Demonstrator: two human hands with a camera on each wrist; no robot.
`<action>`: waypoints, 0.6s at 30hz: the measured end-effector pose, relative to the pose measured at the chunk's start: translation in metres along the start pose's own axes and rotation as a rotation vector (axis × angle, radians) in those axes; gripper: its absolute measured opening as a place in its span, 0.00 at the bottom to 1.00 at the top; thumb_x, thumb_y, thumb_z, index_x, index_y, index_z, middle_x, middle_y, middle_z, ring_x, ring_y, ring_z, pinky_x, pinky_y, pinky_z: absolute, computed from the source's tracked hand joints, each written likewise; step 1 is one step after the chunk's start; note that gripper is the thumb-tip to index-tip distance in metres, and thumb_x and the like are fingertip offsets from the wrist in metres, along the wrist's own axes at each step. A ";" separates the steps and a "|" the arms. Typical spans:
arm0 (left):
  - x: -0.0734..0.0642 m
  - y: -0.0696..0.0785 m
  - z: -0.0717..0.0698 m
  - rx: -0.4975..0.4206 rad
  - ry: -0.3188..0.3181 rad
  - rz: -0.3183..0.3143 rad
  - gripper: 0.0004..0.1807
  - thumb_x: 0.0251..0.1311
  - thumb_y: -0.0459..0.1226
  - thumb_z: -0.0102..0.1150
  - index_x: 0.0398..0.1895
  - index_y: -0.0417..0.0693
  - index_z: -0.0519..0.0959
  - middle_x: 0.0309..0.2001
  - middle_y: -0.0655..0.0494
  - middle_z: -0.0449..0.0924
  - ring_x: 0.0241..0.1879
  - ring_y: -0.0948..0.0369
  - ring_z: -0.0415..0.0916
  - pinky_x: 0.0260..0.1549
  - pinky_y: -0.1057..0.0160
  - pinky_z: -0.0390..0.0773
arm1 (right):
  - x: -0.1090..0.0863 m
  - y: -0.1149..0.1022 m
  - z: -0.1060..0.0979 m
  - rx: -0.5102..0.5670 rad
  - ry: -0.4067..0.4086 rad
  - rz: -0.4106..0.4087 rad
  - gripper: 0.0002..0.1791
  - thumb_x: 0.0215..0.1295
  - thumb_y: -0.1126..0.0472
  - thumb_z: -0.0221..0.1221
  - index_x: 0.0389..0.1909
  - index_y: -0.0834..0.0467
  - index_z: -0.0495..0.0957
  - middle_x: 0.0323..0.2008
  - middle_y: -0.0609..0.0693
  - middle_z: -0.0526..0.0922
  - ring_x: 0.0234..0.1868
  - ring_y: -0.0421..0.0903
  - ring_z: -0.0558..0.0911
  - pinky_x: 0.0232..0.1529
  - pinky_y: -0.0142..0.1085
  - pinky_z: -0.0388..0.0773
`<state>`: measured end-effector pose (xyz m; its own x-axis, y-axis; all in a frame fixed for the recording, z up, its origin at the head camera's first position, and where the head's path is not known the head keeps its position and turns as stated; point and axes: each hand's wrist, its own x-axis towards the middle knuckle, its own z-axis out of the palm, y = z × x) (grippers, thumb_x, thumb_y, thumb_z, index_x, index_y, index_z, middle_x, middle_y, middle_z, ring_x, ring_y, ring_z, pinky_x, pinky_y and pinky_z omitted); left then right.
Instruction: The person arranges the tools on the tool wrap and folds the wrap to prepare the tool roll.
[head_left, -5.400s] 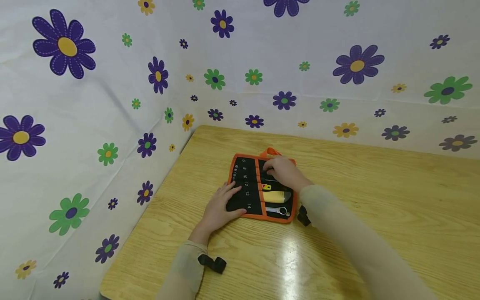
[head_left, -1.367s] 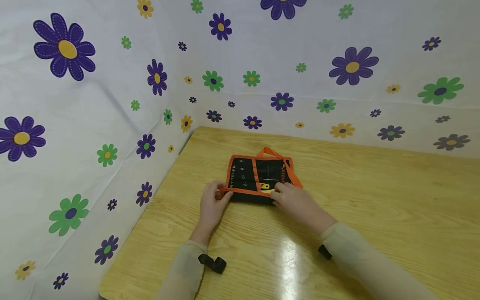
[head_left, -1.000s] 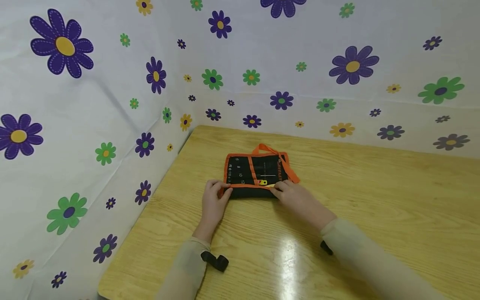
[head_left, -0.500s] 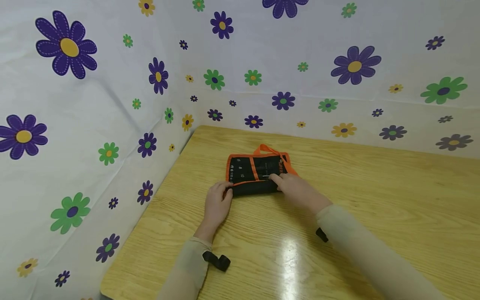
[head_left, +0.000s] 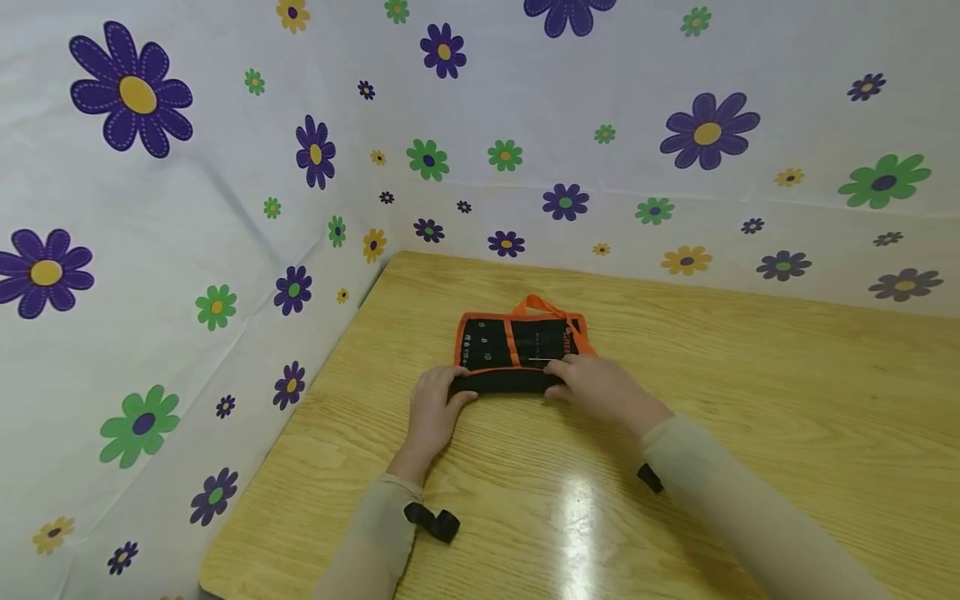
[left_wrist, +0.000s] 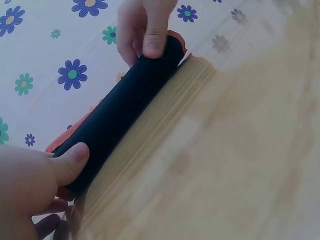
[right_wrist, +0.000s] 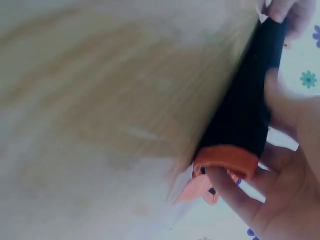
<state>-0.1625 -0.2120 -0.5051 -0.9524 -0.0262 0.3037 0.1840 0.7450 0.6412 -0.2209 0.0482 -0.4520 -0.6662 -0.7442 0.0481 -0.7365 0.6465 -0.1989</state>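
A black tool roll (head_left: 491, 342) with orange trim lies on the table, its near part turned over into a thick fold. White numbers 6, 8 and 10 show on the flat part, and a thin metal shaft (head_left: 538, 359) shows in a pocket. My left hand (head_left: 433, 412) grips the fold's left end, thumb (left_wrist: 75, 157) on the black cloth in the left wrist view. At the other end my right hand (head_left: 600, 390) holds the fold; the right wrist view has its thumb on the cloth and fingers (right_wrist: 235, 195) around the orange-edged end. Tools inside the fold are hidden.
An orange strap (head_left: 534, 303) loops past the roll's far edge and runs down its right side. The wooden table (head_left: 750, 400) meets flowered white cloth (head_left: 615, 92) at the back and left. Black bands (head_left: 433, 522) sit at both wrists.
The near part of the tool roll, flat at first, has been folded away from me, covering the wrench, the yellow-handled tool and the higher numbers. My right hand has moved from the pockets to the fold.
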 end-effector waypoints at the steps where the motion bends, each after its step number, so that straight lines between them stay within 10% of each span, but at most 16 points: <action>1: 0.000 0.000 0.000 0.001 0.001 -0.001 0.16 0.56 0.42 0.66 0.47 0.49 0.80 0.51 0.51 0.79 0.56 0.49 0.70 0.56 0.45 0.66 | -0.001 -0.001 0.001 -0.041 0.019 -0.017 0.23 0.62 0.50 0.63 0.53 0.61 0.78 0.44 0.57 0.80 0.41 0.52 0.81 0.38 0.43 0.81; 10: 0.000 0.004 0.002 0.008 -0.001 0.028 0.16 0.58 0.47 0.60 0.46 0.49 0.81 0.43 0.53 0.81 0.45 0.52 0.72 0.48 0.48 0.69 | -0.002 -0.002 0.006 -0.192 0.071 -0.033 0.22 0.56 0.54 0.68 0.48 0.62 0.80 0.42 0.57 0.80 0.42 0.54 0.79 0.41 0.47 0.78; 18: 0.001 0.003 0.003 -0.074 0.026 0.000 0.19 0.65 0.46 0.55 0.54 0.46 0.73 0.36 0.48 0.77 0.40 0.49 0.70 0.44 0.46 0.67 | -0.005 -0.003 -0.003 -0.011 0.012 -0.069 0.22 0.64 0.56 0.61 0.55 0.63 0.73 0.29 0.52 0.83 0.23 0.42 0.79 0.25 0.34 0.78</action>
<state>-0.1641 -0.2077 -0.5049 -0.9460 -0.0446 0.3210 0.2020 0.6934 0.6917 -0.2159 0.0508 -0.4490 -0.6147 -0.7854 0.0729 -0.7823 0.5953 -0.1834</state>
